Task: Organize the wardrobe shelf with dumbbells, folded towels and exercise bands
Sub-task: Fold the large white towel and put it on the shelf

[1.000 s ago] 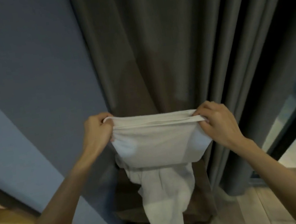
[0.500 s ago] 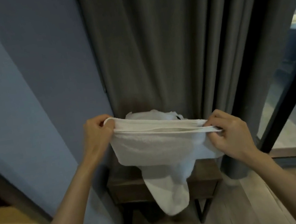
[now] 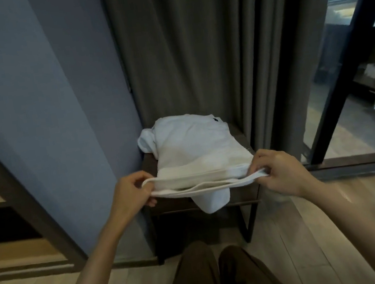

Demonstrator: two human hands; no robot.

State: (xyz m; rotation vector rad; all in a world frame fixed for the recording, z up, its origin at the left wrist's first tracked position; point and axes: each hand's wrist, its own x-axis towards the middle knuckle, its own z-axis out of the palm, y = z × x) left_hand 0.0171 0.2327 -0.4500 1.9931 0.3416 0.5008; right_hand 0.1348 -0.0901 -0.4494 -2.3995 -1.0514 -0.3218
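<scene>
Pinched at its two ends between thumb and fingers of the left hand (image 3: 132,194) and the right hand (image 3: 281,171): near hem of the white towel (image 3: 194,145), stretched straight along the front edge of the small dark table (image 3: 245,196), probably to keep the fold even; rest spread flat toward the back edge, one flap hanging over the front; small dark tag (image 3: 215,120) near the back right corner, too small to read; no other writing.

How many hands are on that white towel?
2. The left hand pinches the near left corner of the towel; the right hand pinches the near right corner. No others visible.
</scene>
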